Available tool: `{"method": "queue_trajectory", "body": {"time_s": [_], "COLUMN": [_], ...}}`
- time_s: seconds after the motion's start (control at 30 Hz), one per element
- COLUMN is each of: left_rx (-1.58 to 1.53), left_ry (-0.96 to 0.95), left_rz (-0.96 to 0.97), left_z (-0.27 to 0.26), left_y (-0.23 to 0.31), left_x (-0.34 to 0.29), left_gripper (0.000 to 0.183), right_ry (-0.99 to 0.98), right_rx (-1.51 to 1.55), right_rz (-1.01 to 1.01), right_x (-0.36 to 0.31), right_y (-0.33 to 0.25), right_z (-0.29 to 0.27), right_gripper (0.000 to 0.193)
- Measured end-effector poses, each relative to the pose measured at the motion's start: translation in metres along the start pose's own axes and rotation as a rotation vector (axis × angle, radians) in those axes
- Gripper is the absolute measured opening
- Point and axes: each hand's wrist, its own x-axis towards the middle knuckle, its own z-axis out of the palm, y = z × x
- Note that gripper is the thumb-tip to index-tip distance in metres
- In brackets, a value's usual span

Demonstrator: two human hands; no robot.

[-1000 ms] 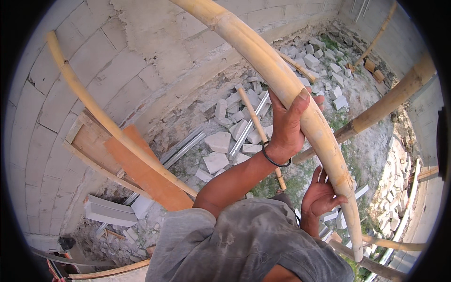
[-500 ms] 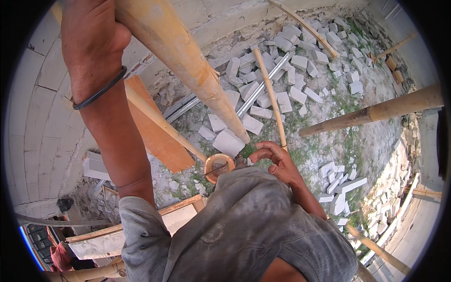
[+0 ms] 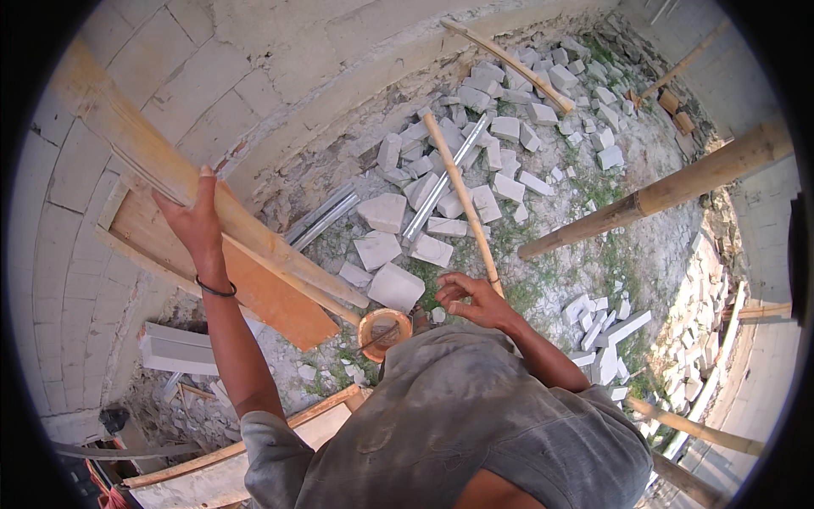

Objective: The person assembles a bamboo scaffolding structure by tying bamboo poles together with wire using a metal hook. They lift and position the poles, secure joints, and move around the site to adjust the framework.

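Observation:
My left hand [image 3: 197, 216] is closed around a thick yellow bamboo pole [image 3: 246, 220], its thumb lying over the pole. The pole slants from the upper left down to the ground, where its lower end is close to an orange bucket [image 3: 362, 328]. Right behind it lean a thinner strip of wood and an orange-brown board [image 3: 288, 316]. My right hand [image 3: 473, 301] hangs in front of my body with loosely bent fingers apart and nothing in them. Just beyond it, a thin bamboo stick [image 3: 462, 195] slants over the rubble; I cannot tell whether they touch.
Broken white blocks [image 3: 397, 287] and metal channels [image 3: 448, 176] litter the ground ahead. A thick bamboo post [image 3: 661, 199] stands at right. A block wall [image 3: 254, 51] runs along the far and left sides. A wood-edged panel [image 3: 212, 454] lies at lower left.
My left hand has come down and away from the camera with the thick bamboo pole. The pole has swung left against the board. My right hand has shifted slightly left and stays empty.

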Motion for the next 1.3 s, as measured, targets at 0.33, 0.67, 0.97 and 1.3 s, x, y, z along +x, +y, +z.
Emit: {"method": "queue_trajectory", "body": {"time_s": [0.33,0.67,0.97,1.3], "left_rx": [1.144,0.814,0.296,0.213], "left_ry": [0.063,0.072,-1.242,-2.297], "left_rz": [-0.469,0.421,-0.144,-0.339], "left_z": [0.045,0.085,0.297,0.370], "left_y": [-0.127,-0.112,0.011,0.116], "left_x": [-0.068,-0.103,-0.361,-0.607], "left_gripper": [0.070,0.087,0.085,0.048], "right_ry": [0.177,0.430,0.400,0.388], "right_rx": [-0.237,-0.159,-0.097,0.249], "right_rz": [0.103,0.634,1.157,0.964], "right_x": [-0.034,-0.150,-0.276,-0.404], "right_y": [0.079,0.314,0.382,0.413], "right_z": [-0.034,-0.102,-0.209,-0.251], "right_gripper": [0.056,0.023,0.049,0.091]}}
